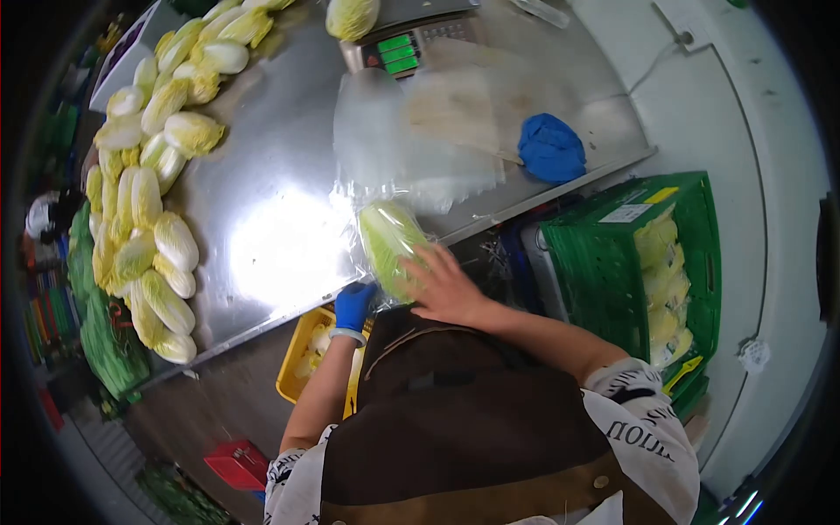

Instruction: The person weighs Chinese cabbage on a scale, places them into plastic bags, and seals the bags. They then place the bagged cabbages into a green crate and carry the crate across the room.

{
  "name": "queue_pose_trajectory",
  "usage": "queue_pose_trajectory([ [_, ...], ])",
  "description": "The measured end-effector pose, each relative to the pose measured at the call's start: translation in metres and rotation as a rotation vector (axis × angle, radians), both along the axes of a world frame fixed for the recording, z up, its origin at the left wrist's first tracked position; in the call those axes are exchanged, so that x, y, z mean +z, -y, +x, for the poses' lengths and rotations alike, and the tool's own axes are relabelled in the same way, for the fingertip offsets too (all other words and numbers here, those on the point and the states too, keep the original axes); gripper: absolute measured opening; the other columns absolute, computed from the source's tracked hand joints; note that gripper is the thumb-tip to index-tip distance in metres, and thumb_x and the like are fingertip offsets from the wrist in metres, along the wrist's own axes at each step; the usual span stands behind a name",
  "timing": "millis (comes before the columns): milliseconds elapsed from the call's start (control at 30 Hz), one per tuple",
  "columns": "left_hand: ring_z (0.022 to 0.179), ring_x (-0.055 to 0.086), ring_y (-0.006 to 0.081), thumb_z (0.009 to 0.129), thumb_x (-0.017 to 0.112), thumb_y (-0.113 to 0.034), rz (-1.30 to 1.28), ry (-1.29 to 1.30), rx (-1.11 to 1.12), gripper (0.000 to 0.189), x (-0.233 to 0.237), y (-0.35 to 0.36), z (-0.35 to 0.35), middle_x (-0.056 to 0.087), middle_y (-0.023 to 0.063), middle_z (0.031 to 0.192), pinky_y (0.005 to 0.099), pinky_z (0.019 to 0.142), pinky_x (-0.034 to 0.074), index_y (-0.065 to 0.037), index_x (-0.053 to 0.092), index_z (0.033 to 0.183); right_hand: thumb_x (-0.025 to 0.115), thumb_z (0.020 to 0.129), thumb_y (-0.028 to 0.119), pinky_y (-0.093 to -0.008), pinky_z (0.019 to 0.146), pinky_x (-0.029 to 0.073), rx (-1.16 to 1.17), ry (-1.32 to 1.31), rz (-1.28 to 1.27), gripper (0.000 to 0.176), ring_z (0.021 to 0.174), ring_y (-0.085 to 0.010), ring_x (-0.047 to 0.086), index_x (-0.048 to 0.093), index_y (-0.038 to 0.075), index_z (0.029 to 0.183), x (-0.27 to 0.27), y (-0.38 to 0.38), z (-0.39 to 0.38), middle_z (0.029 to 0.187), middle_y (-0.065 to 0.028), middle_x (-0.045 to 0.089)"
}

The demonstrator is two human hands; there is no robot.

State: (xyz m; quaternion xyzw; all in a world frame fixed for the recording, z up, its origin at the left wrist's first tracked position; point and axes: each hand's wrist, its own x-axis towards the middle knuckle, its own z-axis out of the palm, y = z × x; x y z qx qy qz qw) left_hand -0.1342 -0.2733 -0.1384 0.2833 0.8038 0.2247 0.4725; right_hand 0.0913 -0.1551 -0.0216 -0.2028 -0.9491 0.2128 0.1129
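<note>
A napa cabbage (391, 242) in a clear plastic bag lies at the table's front edge, close to my body. My right hand (444, 285), bare, rests on its right side with the fingers spread. At the lower left end of the wrap, my left hand (353, 308) in a blue glove is closed on the plastic bag; its fingertips are hidden. Just beyond the cabbage lies a stack of clear plastic bags (376, 144).
Many unwrapped napa cabbages (166, 105) line the table's left side. A scale (398, 48) stands at the back, and a blue bundle (551, 148) lies on the right. Below are a yellow crate (289, 372) and a green crate (595, 262) with wrapped cabbages.
</note>
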Motion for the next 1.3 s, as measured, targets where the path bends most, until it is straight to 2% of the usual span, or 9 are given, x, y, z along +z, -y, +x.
queue_pose_trajectory([
  [100,0.07,0.062,0.0255,0.073,0.073,-0.023,-0.027,-0.432,-0.161,0.048,0.054,-0.026,0.021,0.066,0.0146,0.082,0.0341,0.068,0.049,0.003,0.052,0.107,0.067,0.069,0.03,-0.0539,0.101,0.034,-0.082,-0.019,0.351,0.059,0.124,-0.0369,0.035,0.05,0.02,0.125,-0.052,-0.006,-0.016,0.134,-0.0103,0.039],
  [200,0.113,0.049,0.0338,0.059,0.079,-0.013,0.564,-0.589,-0.2,0.06,0.051,-0.04,-0.003,0.053,0.0177,0.117,0.0398,0.094,0.04,-0.002,0.053,0.112,0.07,0.066,0.02,-0.04,0.09,0.047,-0.206,-0.195,-0.041,0.055,0.114,-0.0309,0.047,0.055,0.019,0.119,-0.025,-0.028,-0.025,0.129,-0.0082,0.045],
  [300,0.129,0.035,0.0338,0.077,0.067,-0.01,0.74,-0.66,-0.597,0.054,0.147,-0.095,0.005,0.038,0.0181,0.141,0.04,0.107,0.028,0.002,0.05,0.127,0.076,0.064,0.037,-0.0387,0.08,0.048,-0.488,-0.271,-0.59,0.058,0.095,-0.0318,0.06,0.059,0.01,0.113,0.034,-0.068,-0.006,0.104,-0.0139,0.063],
  [400,0.124,0.043,0.025,0.095,0.042,-0.013,0.369,1.031,0.015,0.046,0.139,-0.118,-0.012,0.044,0.0111,0.135,0.0355,0.105,0.033,0.002,0.033,0.138,0.073,0.07,0.048,-0.0361,0.077,0.048,-0.706,-0.422,-0.915,0.061,0.088,-0.0286,0.063,0.06,0.005,0.112,0.052,-0.089,0.031,0.098,-0.013,0.065],
  [500,0.117,0.049,0.0227,0.097,0.04,-0.027,0.451,0.598,-0.315,0.048,0.172,-0.125,0.047,0.047,0.0114,0.133,0.0352,0.101,0.038,-0.001,0.035,0.137,0.067,0.075,0.053,-0.038,0.084,0.047,-0.695,-0.751,-1.655,0.073,0.096,-0.028,0.06,0.049,0.002,0.125,0.089,-0.075,0.089,0.113,-0.0151,0.059],
  [667,0.119,0.045,0.0224,0.098,0.043,-0.029,0.439,0.802,-0.041,0.052,0.208,-0.118,0.186,0.043,0.0113,0.135,0.0368,0.101,0.037,-0.004,0.029,0.142,0.076,0.074,0.037,-0.0358,0.101,0.037,-0.735,-0.942,-1.3,0.092,0.124,-0.0219,0.04,0.024,0.003,0.142,0.122,0.005,0.154,0.133,-0.0172,0.044],
  [867,0.136,0.025,0.0238,0.079,0.061,-0.003,0.829,0.492,-1.013,0.077,0.249,-0.11,0.287,0.028,0.0103,0.148,0.0371,0.11,0.023,-0.004,0.02,0.145,0.075,0.071,0.015,-0.0337,0.089,0.047,-1.355,-1.146,-0.903,0.053,0.095,-0.0189,0.062,0.055,-0.001,0.118,0.175,0.076,0.34,0.106,-0.0098,0.065],
  [1067,0.101,0.059,0.0202,0.097,0.046,-0.017,0.302,0.738,-0.685,0.032,0.184,-0.118,0.259,0.062,0.0125,0.11,0.0314,0.092,0.045,0.004,0.055,0.119,0.069,0.078,0.017,-0.0335,0.081,0.047,-1.89,-1.204,-0.354,0.042,0.09,-0.0187,0.06,0.055,0.002,0.115,0.124,0.174,0.532,0.102,-0.0077,0.063],
  [1300,0.094,0.06,0.0204,0.096,0.049,-0.022,0.101,0.722,-0.343,0.03,0.127,-0.097,0.202,0.063,0.0118,0.102,0.0311,0.085,0.048,0.002,0.057,0.111,0.064,0.081,0.052,-0.0448,0.097,0.038,-1.727,-0.928,-1.377,0.067,0.114,-0.0268,0.051,0.048,0.009,0.129,-0.002,0.237,0.594,0.124,-0.0068,0.056],
])
